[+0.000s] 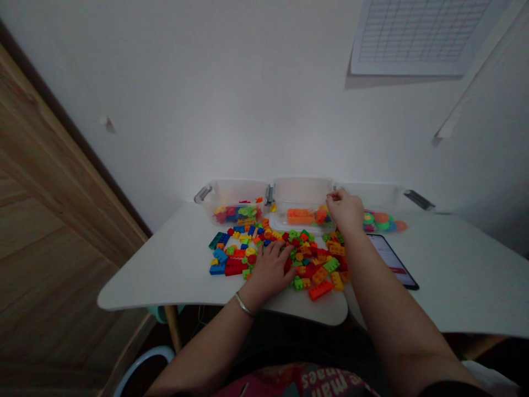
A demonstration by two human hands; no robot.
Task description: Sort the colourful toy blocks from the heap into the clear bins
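Pose | LH (271, 269) splayed atop bricks (319, 274) | RH (346, 210) raised, curled, grip contents unclr

A white table (144, 281) with rounded corners stands against a plain, pale wall (248, 99). On the table's right side lies a dark-edged phone (392, 262), face up, its screen lit but too small to read. On the wall above the table's right half hangs a sheet (413, 38) printed with a grid; farther right of the table, a whitish strip (475, 88) slants down the wall. Up and left of the table, a small pale knob (108, 124) sticks out. Wood panelling (61, 220) with visible grain fills the space left of the table. Beneath the table's left end are a wooden leg (172, 328), something teal (156, 313), partly hidden, and a curved pale-blue rim (142, 361).
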